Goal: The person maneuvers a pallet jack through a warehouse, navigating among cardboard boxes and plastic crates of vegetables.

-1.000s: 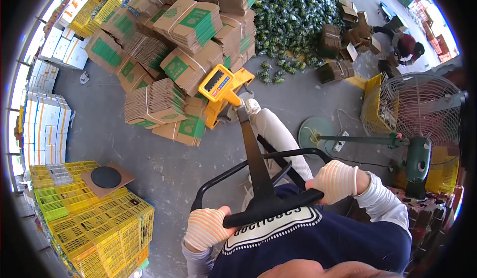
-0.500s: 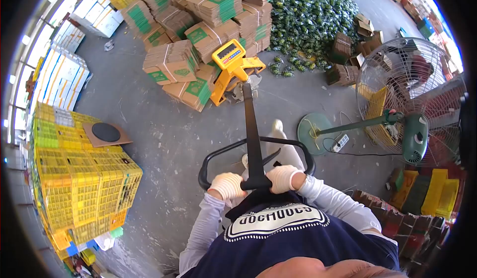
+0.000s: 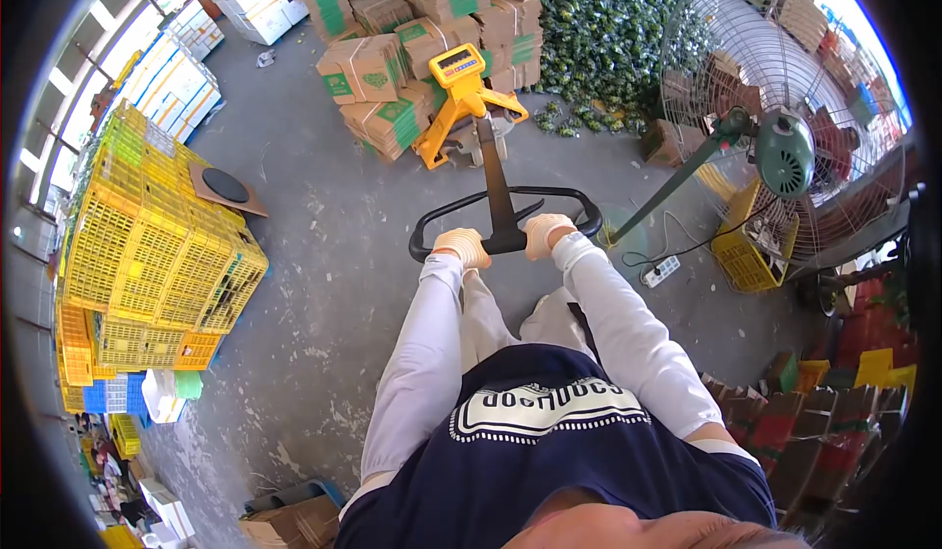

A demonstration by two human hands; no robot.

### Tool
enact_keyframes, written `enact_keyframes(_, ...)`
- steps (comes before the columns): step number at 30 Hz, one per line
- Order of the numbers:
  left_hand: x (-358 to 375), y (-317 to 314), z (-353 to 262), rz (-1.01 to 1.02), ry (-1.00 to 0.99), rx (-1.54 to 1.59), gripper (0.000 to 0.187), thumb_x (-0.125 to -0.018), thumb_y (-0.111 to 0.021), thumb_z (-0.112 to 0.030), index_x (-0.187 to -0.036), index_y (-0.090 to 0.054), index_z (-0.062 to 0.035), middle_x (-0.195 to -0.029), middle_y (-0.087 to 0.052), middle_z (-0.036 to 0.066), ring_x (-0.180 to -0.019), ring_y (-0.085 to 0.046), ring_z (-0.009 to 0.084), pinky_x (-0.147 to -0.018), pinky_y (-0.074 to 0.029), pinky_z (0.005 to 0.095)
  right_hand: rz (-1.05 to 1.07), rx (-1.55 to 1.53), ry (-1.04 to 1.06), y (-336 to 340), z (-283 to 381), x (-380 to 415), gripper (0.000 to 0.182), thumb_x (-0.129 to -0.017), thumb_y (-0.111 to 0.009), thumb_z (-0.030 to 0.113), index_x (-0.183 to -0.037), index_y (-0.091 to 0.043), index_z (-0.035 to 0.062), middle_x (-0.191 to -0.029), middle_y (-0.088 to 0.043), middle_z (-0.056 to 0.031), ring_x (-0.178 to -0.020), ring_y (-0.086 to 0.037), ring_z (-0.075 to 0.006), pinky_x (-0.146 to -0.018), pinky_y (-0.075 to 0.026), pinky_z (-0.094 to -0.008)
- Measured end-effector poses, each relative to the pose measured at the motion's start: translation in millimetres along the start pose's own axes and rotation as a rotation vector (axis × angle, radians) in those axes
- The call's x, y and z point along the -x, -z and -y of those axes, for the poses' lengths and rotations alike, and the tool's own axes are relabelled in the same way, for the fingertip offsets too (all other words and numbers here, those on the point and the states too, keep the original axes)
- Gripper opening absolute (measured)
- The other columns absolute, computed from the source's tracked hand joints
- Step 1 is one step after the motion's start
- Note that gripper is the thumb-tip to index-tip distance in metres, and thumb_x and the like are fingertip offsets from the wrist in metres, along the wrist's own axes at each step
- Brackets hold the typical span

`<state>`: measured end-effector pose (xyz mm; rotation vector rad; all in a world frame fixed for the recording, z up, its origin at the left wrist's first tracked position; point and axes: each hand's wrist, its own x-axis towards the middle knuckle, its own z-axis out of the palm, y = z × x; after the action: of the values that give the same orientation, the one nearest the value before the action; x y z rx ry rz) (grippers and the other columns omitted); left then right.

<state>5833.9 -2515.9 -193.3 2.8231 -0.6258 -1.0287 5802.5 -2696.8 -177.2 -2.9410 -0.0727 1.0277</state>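
A yellow pallet jack (image 3: pixel 453 112) with a display head (image 3: pixel 458 65) stands ahead, near stacks of flattened cardboard boxes (image 3: pixel 368 68). Its dark shaft (image 3: pixel 493 171) runs back toward me and ends in a black loop handle (image 3: pixel 424 223). My left hand (image 3: pixel 464 247), in a pale ribbed glove, is closed around the handle's near bar, left of the shaft. On the other side of the shaft, my right hand (image 3: pixel 546 234), gloved alike, also grips the bar. Both arms reach forward, nearly straight. The jack's forks are hidden.
Stacked yellow crates (image 3: pixel 162 235) rise at left, with white boxes (image 3: pixel 177 88) behind. A large pile of green wrapped items (image 3: pixel 613 39) lies at the back. To the right are a fan (image 3: pixel 785 152), a power strip (image 3: pixel 661 271) with its cord, and a yellow crate (image 3: pixel 751 245).
My arms have straightened, and the handle is farther from my torso. Both hands keep their hold on it. The fan and crates have shifted in view as my head moved.
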Motion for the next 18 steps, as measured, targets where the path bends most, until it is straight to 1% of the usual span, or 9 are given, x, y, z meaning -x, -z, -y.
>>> enact_keyframes(2, 3, -2, -4, -0.030, 0.006, -0.012, 0.049, -0.072, -0.064, -0.041, -0.109, -0.067, -0.0093, -0.111, -0.065, 0.017, -0.106, -0.061, 0.0321, -0.090, -0.048, 0.0378, -0.012, 0.002, 0.019, -1, -6, 4, 0.044, -0.067, -0.071, 0.023, -0.109, -0.068, 0.0131, -0.109, -0.067, -0.0115, -0.103, -0.064, -0.0275, -0.086, -0.051, -0.0388)
enact_keyframes(4, 1, -1, -9, -0.007, -0.011, -0.049, 0.049, -0.072, -0.064, -0.041, -0.109, -0.068, -0.0095, -0.110, -0.065, 0.018, -0.106, -0.061, 0.0321, -0.089, -0.048, 0.0380, 0.007, -0.010, 0.043, 2, -16, 7, 0.035, -0.070, -0.067, 0.027, -0.103, -0.071, 0.0141, -0.100, -0.069, -0.0109, -0.096, -0.066, -0.0277, -0.082, -0.052, -0.0384)
enact_keyframes(6, 2, 18, -3, 0.038, -0.011, -0.016, 0.049, -0.072, -0.060, -0.045, -0.105, -0.069, -0.0091, -0.107, -0.065, 0.019, -0.104, -0.061, 0.0335, -0.087, -0.048, 0.0384, 0.022, -0.034, 0.043, 28, -11, 21, 0.035, -0.070, -0.065, 0.024, -0.102, -0.071, 0.0120, -0.100, -0.069, -0.0112, -0.096, -0.066, -0.0281, -0.081, -0.052, -0.0380)
enact_keyframes(8, 13, 62, 0, 0.104, -0.041, -0.056, 0.051, -0.072, -0.058, -0.048, -0.104, -0.069, -0.0092, -0.105, -0.066, 0.019, -0.102, -0.062, 0.0345, -0.087, -0.048, 0.0386, 0.053, -0.042, 0.108, 69, -5, 26, 0.034, -0.070, -0.062, 0.021, -0.101, -0.071, 0.0102, -0.099, -0.069, -0.0131, -0.095, -0.066, -0.0291, -0.079, -0.053, -0.0378)
enact_keyframes(9, 8, 84, 4, 0.137, -0.054, -0.079, 0.050, -0.071, -0.062, -0.045, -0.106, -0.068, -0.0106, -0.104, -0.067, 0.017, -0.100, -0.063, 0.0328, -0.086, -0.049, 0.0384, 0.051, -0.065, 0.094, 90, -2, 24, 0.034, -0.069, -0.060, 0.019, -0.100, -0.071, 0.0096, -0.096, -0.069, -0.0145, -0.092, -0.067, -0.0298, -0.078, -0.053, -0.0380)
enact_keyframes(10, 4, 103, 9, 0.176, -0.064, -0.099, 0.049, -0.069, -0.065, -0.042, -0.109, -0.068, -0.0119, -0.103, -0.068, 0.016, -0.099, -0.064, 0.0312, -0.085, -0.050, 0.0382, 0.055, -0.108, 0.092, 113, -1, 26, 0.034, -0.068, -0.061, 0.021, -0.099, -0.071, 0.0099, -0.094, -0.070, -0.0145, -0.090, -0.067, -0.0301, -0.077, -0.053, -0.0386)
enact_keyframes(14, 0, 181, 21, 0.225, -0.127, -0.002, 0.054, -0.068, -0.066, -0.044, -0.109, -0.067, -0.0085, -0.099, -0.068, 0.019, -0.096, -0.065, 0.0326, -0.083, -0.050, 0.0383, 0.148, -0.113, 0.095, 181, -2, 7, 0.036, -0.069, -0.066, 0.030, -0.098, -0.071, 0.0092, -0.092, -0.070, -0.0137, -0.088, -0.067, -0.0299, -0.077, -0.053, -0.0386)
enact_keyframes(16, -11, 194, 26, 0.247, -0.143, 0.034, 0.058, -0.068, -0.067, -0.048, -0.108, -0.067, -0.0058, -0.098, -0.068, 0.020, -0.094, -0.065, 0.0336, -0.083, -0.050, 0.0382, 0.185, -0.119, 0.102, 197, -6, -5, 0.038, -0.069, -0.068, 0.033, -0.097, -0.071, 0.0090, -0.091, -0.070, -0.0137, -0.088, -0.067, -0.0299, -0.077, -0.053, -0.0385)
enact_keyframes(18, -21, 191, 27, 0.313, -0.198, 0.000, 0.060, -0.067, -0.069, -0.050, -0.106, -0.067, -0.0036, -0.098, -0.068, 0.019, -0.094, -0.064, 0.0346, -0.083, -0.049, 0.0387, 0.177, -0.090, 0.187, 194, -11, -9, 0.041, -0.068, -0.069, 0.038, -0.097, -0.071, 0.0084, -0.090, -0.070, -0.0133, -0.087, -0.067, -0.0301, -0.077, -0.053, -0.0379)
